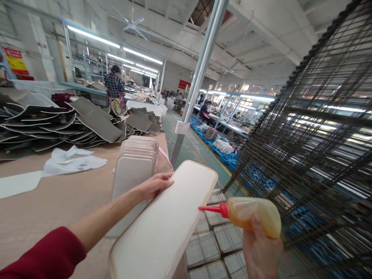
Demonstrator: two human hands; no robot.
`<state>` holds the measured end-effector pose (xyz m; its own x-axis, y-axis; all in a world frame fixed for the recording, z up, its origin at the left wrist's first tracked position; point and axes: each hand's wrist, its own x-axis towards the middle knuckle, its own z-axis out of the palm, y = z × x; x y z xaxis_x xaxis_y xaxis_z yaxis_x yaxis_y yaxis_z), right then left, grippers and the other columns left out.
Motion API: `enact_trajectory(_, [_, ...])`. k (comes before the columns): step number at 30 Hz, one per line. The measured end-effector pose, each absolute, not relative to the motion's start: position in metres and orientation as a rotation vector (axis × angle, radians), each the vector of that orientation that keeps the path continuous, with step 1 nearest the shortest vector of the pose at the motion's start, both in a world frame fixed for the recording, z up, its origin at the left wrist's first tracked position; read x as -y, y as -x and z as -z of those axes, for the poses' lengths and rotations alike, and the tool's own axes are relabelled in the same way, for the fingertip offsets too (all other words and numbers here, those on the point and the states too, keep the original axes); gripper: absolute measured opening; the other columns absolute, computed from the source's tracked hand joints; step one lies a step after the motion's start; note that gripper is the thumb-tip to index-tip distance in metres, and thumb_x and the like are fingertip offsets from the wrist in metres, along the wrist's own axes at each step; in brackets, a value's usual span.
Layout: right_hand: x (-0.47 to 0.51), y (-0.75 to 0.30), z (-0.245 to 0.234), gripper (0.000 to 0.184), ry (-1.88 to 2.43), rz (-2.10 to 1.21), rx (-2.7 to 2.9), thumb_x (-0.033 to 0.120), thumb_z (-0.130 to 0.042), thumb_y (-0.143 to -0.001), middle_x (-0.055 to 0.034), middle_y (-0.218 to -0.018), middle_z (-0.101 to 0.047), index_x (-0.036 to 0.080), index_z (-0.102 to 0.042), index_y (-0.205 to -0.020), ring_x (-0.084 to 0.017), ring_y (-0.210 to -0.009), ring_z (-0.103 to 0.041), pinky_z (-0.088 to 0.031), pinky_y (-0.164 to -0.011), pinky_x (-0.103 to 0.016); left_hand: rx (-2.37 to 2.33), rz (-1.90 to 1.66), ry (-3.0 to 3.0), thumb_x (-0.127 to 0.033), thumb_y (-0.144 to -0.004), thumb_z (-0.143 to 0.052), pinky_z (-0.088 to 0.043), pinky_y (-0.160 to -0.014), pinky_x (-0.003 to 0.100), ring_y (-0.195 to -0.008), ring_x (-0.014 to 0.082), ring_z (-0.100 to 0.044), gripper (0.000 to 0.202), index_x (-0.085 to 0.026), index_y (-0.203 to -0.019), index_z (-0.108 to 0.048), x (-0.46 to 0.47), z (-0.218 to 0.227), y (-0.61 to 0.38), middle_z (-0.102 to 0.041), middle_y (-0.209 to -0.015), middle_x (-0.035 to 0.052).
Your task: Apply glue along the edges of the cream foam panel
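Observation:
My left hand (154,186) grips the far left edge of a long white rounded panel (165,228), fingers curled over its rim, holding it tilted off the table edge. My right hand (261,252) is closed around a soft squeeze bottle (252,215) of yellow glue. Its red nozzle (210,209) points left and sits at the panel's right edge. A stack of several similar beige panels (132,170) lies on the table just behind my left hand.
The brown table (52,201) carries white cloth scraps (72,161) and heaps of grey curved pieces (58,124). A dark wire rack (314,147) rises at the right, with wire shelves (212,244) below the panel. A grey post (197,81) stands ahead. A person in plaid (114,89) works far off.

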<state>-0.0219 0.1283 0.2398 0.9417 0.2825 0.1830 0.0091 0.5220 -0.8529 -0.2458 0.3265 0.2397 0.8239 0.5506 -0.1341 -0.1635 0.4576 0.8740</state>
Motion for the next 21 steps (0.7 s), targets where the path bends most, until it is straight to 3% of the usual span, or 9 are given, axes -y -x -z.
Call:
enact_trajectory(6, [-0.126, 0.027, -0.247, 0.047, 1.049, -0.178, 0.295, 0.033, -0.089, -0.045, -0.0011, -0.079, -0.064, 0.014, -0.065, -0.081, -0.014, -0.071, -0.059, -0.055, -0.065, -0.024, -0.478, -0.464, -1.008, -0.023, -0.065, -0.078, -0.054, -0.064, 0.025, -0.074, 0.0183, -0.069, 0.058, -0.013, -0.12, -0.061, -0.326, -0.243, 0.244, -0.073, -0.095, 0.0107])
enact_trajectory(11, [-0.124, 0.028, -0.247, 0.055, 1.01, -0.184, 0.316, 0.031, -0.089, -0.042, 0.0012, -0.085, -0.065, 0.018, -0.066, -0.091, -0.014, -0.081, -0.06, -0.053, -0.069, -0.021, -0.49, -0.467, -1.009, -0.025, -0.064, -0.079, -0.054, -0.065, 0.026, -0.074, 0.0185, -0.069, 0.057, -0.012, -0.117, -0.062, -0.326, -0.247, 0.242, -0.073, -0.094, 0.0103])
enact_trajectory(16, [-0.12, 0.031, -0.245, 0.04, 1.073, -0.154, 0.369, 0.035, -0.085, -0.05, 0.001, -0.074, -0.063, 0.018, -0.064, -0.08, -0.016, -0.072, -0.06, -0.054, -0.071, -0.027, -0.495, -0.473, -1.004, -0.024, -0.064, -0.078, -0.054, -0.063, 0.026, -0.071, 0.0182, -0.069, 0.053, -0.012, -0.114, -0.064, -0.33, -0.248, 0.236, -0.073, -0.091, 0.01])
enact_trajectory(21, [-0.116, 0.033, -0.25, 0.042, 1.103, -0.133, 0.387, 0.037, -0.086, -0.046, 0.0011, -0.069, -0.061, 0.019, -0.064, -0.076, -0.017, -0.064, -0.058, -0.054, -0.066, -0.029, -0.505, -0.474, -1.0, -0.022, -0.064, -0.077, -0.054, -0.064, 0.027, -0.07, 0.0184, -0.068, 0.05, -0.013, -0.111, -0.065, -0.336, -0.249, 0.23, -0.073, -0.089, 0.0095])
